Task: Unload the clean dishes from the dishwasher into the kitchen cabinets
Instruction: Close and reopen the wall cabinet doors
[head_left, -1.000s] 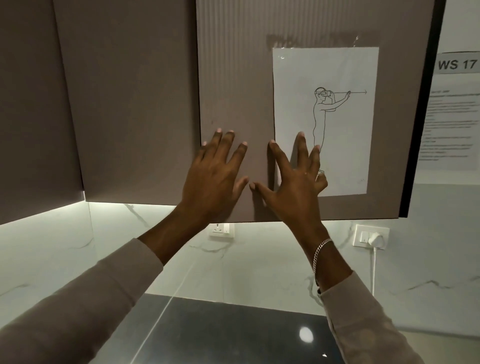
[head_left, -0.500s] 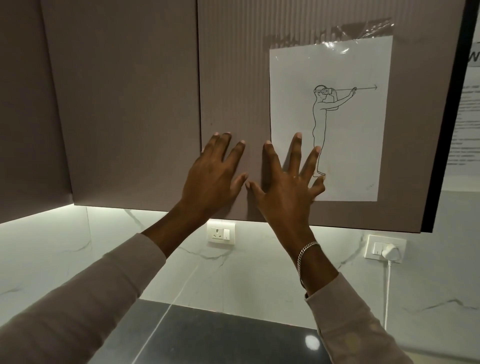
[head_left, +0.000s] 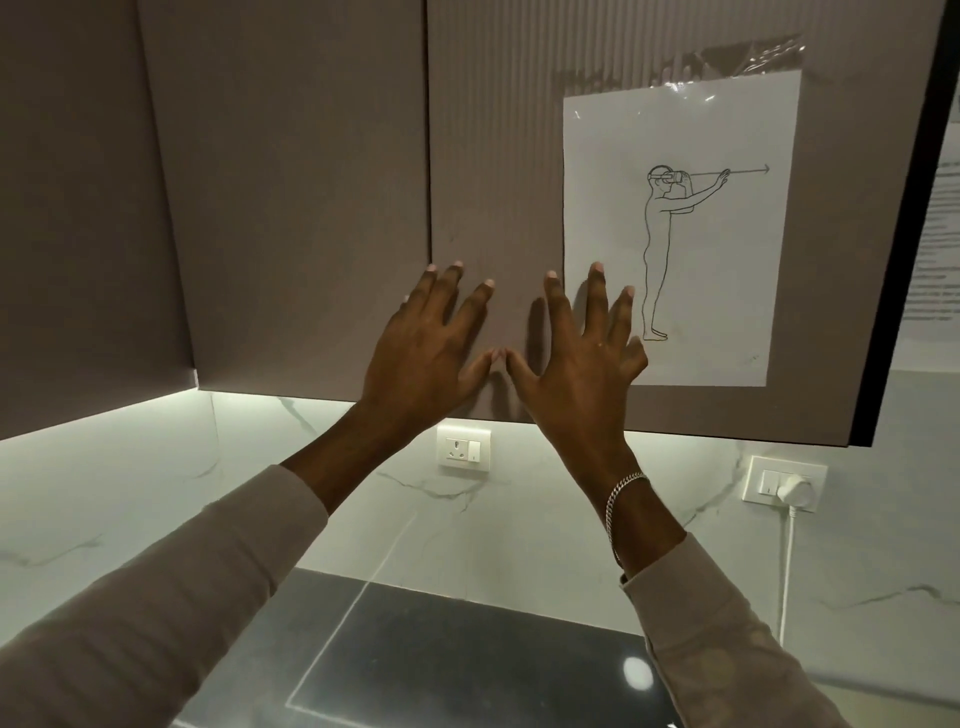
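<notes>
From the head camera, both arms reach up and forward to the wall cabinet above the counter (head_left: 467, 670). The left hand (head_left: 431, 345) and the right hand (head_left: 576, 364) are raised flat before the lower edge of the ribbed cabinet door (head_left: 493, 156). All fingers are straight and spread wide and grip nothing. The two thumb tips meet or nearly meet between the hands. Close shadows fall on the door beside the fingers, but whether the palms press on it cannot be told. The left hand lies near the door's left edge, by the seam with the neighbouring plain door (head_left: 285, 182). The right hand's fingers overlap the lower left corner of a taped paper sheet (head_left: 675, 130), which fills the right half of the ribbed door and bears a line drawing of a standing figure with arms stretched out. Both doors are shut, so what the cabinets hold is hidden. A chain bracelet (head_left: 621, 499) circles the right wrist above a grey sleeve (head_left: 727, 649). Below the cabinet a lit marble backsplash (head_left: 156, 467) carries a wall socket (head_left: 464, 449) between the forearms. A second socket is to the right, with a white plug (head_left: 795, 491) and a cable (head_left: 787, 561) hanging toward the dark counter's back edge.
</notes>
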